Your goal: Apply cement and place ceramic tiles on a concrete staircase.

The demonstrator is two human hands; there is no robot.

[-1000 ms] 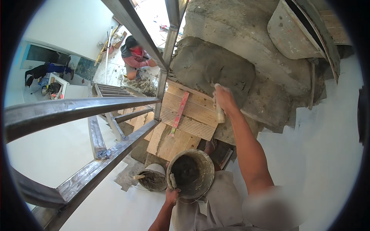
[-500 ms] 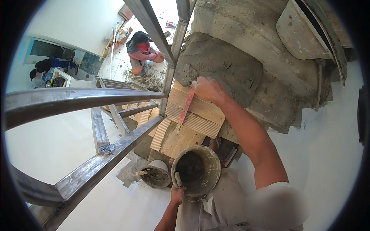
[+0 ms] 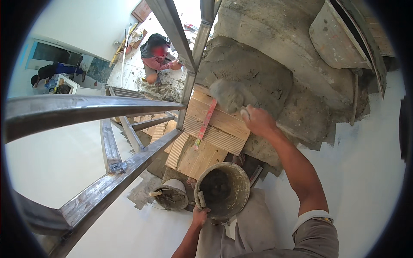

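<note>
My left hand is closed on the near edge of a bucket, beside its wire handle and grip. The bucket is tilted towards me, and its inside is dark and smeared with mortar. Above the stair treads, my right hand grips a trowel whose grey blade is smeared by motion. Under the blade lies a bed of wet grey mortar. A red spirit level rests across a wood-patterned tread tile with a ribbed edge.
A metal railing frame runs along the left. A smaller bucket with a tool in it stands left of mine. A large mortar-stained tub sits upper right. One person crouches below; another bends farther left.
My right hand has drawn back to the right and towards me from beside the level's far end. The trowel blade now shows over the mortar. The bucket has shifted slightly right.
</note>
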